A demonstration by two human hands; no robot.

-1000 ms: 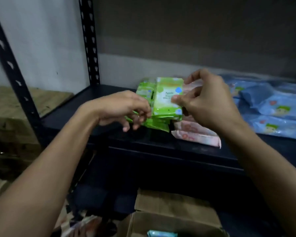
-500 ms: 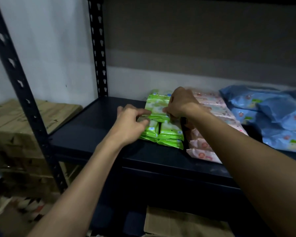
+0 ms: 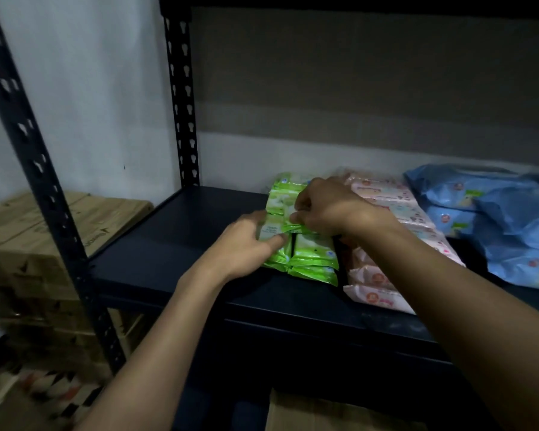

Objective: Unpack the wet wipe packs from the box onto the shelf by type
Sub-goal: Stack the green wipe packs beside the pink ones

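Observation:
Small green wet wipe packs (image 3: 313,255) lie stacked in the middle of the dark shelf (image 3: 175,244). My left hand (image 3: 246,244) grips a green pack on the left side of the stack, thumb on top. My right hand (image 3: 327,206) pinches another green pack on top of the stack, fingers curled round its edge. Pink packs (image 3: 383,194) lie in a row just right of the green ones. Large blue packs (image 3: 495,219) are piled at the far right. A flap of the cardboard box (image 3: 324,415) shows at the bottom, its inside hidden.
A black perforated shelf post (image 3: 38,169) runs down the left, another post (image 3: 181,98) stands at the back corner. Stacked brown cartons (image 3: 28,244) sit left of the shelf. The shelf's left part is bare dark board.
Both hands carried the green packs from in front of the shelf down onto the green stack and now hold them there. The camera tilted up, so the box has nearly left the view.

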